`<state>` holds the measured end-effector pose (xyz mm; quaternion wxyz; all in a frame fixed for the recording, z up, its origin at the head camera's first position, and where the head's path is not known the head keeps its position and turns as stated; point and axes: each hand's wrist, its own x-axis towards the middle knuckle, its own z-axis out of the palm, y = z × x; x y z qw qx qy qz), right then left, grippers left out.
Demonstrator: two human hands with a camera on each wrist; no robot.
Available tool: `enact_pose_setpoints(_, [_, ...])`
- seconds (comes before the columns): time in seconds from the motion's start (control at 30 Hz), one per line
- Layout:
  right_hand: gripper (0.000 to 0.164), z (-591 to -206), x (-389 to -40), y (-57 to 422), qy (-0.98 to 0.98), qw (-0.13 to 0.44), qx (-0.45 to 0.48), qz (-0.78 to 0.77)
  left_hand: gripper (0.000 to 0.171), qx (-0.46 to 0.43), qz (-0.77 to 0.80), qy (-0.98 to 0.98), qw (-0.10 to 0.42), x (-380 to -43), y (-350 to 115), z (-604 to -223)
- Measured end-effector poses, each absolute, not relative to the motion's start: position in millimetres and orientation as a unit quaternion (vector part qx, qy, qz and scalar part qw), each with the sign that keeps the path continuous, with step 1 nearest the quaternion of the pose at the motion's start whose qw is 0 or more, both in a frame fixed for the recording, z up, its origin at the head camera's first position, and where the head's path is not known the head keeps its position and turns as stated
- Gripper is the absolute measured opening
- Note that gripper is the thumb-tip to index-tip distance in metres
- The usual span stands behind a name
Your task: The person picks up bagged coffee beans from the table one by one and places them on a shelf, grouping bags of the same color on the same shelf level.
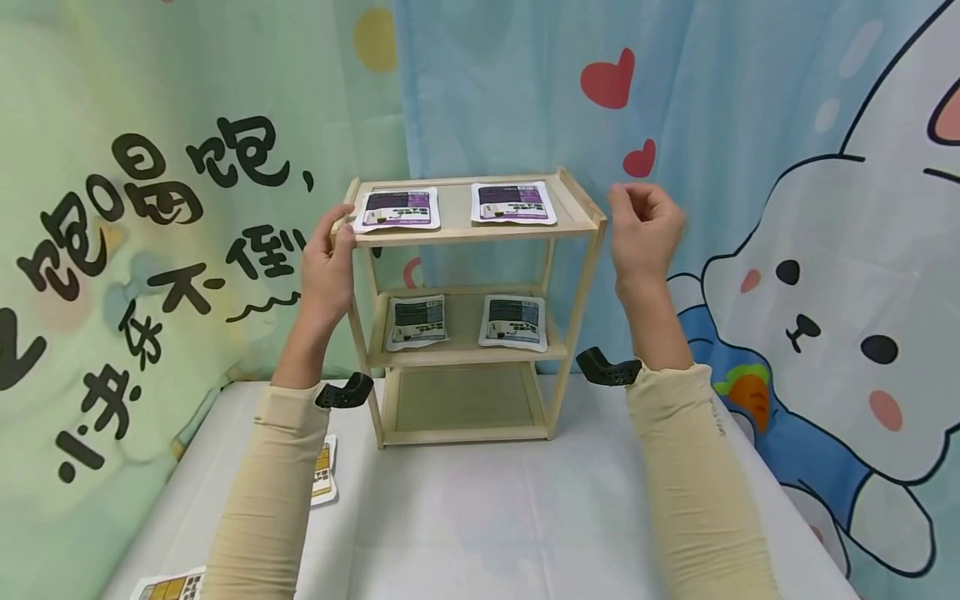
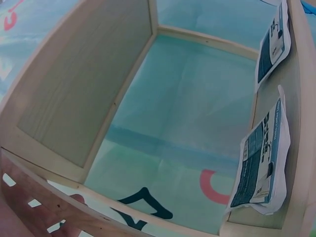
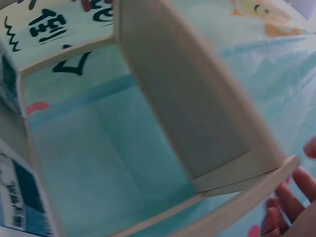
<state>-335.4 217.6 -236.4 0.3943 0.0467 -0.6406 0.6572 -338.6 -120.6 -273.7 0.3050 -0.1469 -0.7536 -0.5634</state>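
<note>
A three-tier wooden shelf rack [image 1: 468, 357] stands upright on the table. My left hand [image 1: 328, 271] grips its upper left edge, thumb in front and fingers around the side. Beside the upper right corner, my right hand [image 1: 647, 229] is raised with loosely bent fingers, holding nothing; the right wrist view shows those fingers [image 3: 289, 202] close to the frame, contact unclear. On the top tier lie two purple-labelled packets, a left one [image 1: 397, 208] and a right one [image 1: 513, 203]. Two dark teal-labelled packets, one left [image 1: 417, 322] and one right [image 1: 513, 322], lie on the middle tier.
A yellow-labelled packet [image 1: 324, 479] lies on the white tabletop [image 1: 480, 517], partly hidden by my left forearm. Another yellow-labelled packet [image 1: 167, 586] is at the lower left. Printed curtains [image 1: 495, 92] hang behind and at both sides.
</note>
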Motion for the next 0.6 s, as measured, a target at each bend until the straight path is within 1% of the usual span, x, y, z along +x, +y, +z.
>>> enact_pose_setpoints(0.07, [0.022, -243.6, -340.5, 214.5, -0.667, 0.366, 0.047, 0.647, 0.042, -0.146, -0.564, -0.753, 0.307, -338.5, -121.8, -273.5])
enact_pose_setpoints(0.17, [0.044, -252.5, -347.4, 208.6, -0.697, 0.305, 0.076, 0.644, 0.042, -0.147, -0.567, -0.751, 0.307, -338.8, -123.4, -273.4])
enact_pose_setpoints(0.23, [0.052, -256.7, -349.2, 204.4, -0.707, 0.275, 0.088, 0.646, 0.043, -0.146, -0.565, -0.754, 0.303, -338.4, -124.2, -273.9])
enact_pose_setpoints(0.3, [0.055, -260.3, -350.4, 202.0, -0.705, 0.253, 0.095, 0.656, 0.045, -0.15, -0.561, -0.76, 0.293, -337.9, -124.2, -275.3])
enact_pose_setpoints(0.37, [0.054, -262.9, -350.7, 200.2, -0.704, 0.244, 0.092, 0.66, 0.048, -0.161, -0.564, -0.759, 0.282, -337.1, -124.7, -277.8])
enact_pose_setpoints(0.5, [0.055, -264.7, -351.9, 197.7, -0.704, 0.253, 0.092, 0.657, 0.054, -0.186, -0.573, -0.751, 0.27, -332.1, -129.7, -285.1])
enact_pose_setpoints(0.6, [0.055, -263.7, -351.4, 196.9, -0.7, 0.26, 0.089, 0.659, 0.055, -0.186, -0.566, -0.755, 0.275, -324.7, -138.3, -291.3])
